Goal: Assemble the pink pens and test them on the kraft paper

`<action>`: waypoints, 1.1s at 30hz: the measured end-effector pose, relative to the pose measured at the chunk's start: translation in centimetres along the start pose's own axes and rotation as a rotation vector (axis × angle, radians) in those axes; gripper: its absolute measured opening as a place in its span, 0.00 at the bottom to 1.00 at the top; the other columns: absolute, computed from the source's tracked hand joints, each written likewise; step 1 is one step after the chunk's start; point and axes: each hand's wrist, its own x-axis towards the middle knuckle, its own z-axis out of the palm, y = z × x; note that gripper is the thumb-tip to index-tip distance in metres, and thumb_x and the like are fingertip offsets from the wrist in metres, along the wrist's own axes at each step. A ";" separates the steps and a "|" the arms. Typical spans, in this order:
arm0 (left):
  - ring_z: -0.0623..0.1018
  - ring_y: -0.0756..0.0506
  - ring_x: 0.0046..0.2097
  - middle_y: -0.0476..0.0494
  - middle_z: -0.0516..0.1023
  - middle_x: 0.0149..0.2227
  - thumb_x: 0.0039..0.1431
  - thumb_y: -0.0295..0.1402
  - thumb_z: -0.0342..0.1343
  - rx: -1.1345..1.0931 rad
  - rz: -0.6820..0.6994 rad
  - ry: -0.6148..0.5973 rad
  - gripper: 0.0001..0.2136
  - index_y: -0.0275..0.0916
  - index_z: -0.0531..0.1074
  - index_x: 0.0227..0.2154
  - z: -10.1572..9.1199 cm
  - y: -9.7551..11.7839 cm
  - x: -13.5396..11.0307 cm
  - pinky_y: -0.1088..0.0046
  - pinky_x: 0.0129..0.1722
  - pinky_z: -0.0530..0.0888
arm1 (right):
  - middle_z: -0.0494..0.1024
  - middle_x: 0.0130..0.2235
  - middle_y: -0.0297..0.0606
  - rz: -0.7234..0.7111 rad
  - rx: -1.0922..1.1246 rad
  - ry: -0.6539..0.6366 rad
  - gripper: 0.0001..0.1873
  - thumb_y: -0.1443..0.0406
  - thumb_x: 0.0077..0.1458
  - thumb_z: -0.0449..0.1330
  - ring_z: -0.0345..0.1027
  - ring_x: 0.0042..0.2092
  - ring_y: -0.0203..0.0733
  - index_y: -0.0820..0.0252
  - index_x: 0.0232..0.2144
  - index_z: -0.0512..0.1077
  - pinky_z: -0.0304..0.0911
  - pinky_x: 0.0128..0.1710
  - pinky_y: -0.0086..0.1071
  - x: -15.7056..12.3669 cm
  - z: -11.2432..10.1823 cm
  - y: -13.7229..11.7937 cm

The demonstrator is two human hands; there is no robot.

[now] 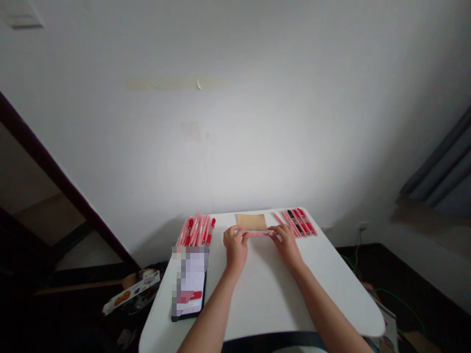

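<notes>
A slim pink pen [258,234] lies crosswise between my hands, just in front of a tan paper piece [252,221]. My left hand [235,242] pinches the pen's left end. At its right end, my right hand [285,241] closes on it with thumb and fingers. To the left is a loose pile of pink and red pens [196,230]. On the right, several pink, red and black pens [296,223] lie slanted side by side. The fingertips partly hide both ends of the held pen.
The white table [265,294] stands against a pale wall [235,157]. A phone [191,284] with a partly blurred screen lies at the table's left side. Boxes and clutter [136,291] are on the floor at left, and green cables [401,301] run at right.
</notes>
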 end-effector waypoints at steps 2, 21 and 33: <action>0.70 0.42 0.47 0.42 0.73 0.42 0.56 0.31 0.55 0.015 -0.012 0.009 0.05 0.41 0.76 0.31 0.1 -0.1 0.0 0.58 0.50 0.68 | 0.73 0.37 0.42 0.003 0.012 0.007 0.14 0.56 0.60 0.54 0.63 0.42 0.47 0.53 0.43 0.73 0.61 0.43 0.42 0.0 0.0 0.0; 0.70 0.42 0.48 0.42 0.74 0.42 0.56 0.31 0.56 0.018 -0.011 -0.007 0.05 0.40 0.76 0.32 0.1 -0.1 0.0 0.58 0.51 0.68 | 0.75 0.36 0.42 0.015 -0.005 0.000 0.15 0.54 0.60 0.54 0.63 0.43 0.48 0.53 0.42 0.74 0.60 0.45 0.42 -0.1 0.1 0.2; 0.70 0.42 0.48 0.42 0.74 0.42 0.54 0.31 0.59 -0.012 0.010 -0.014 0.03 0.40 0.76 0.30 0.0 0.1 0.1 0.58 0.51 0.68 | 0.75 0.34 0.40 0.004 0.005 0.002 0.15 0.52 0.59 0.54 0.63 0.41 0.47 0.54 0.32 0.75 0.58 0.43 0.40 0.0 0.0 0.1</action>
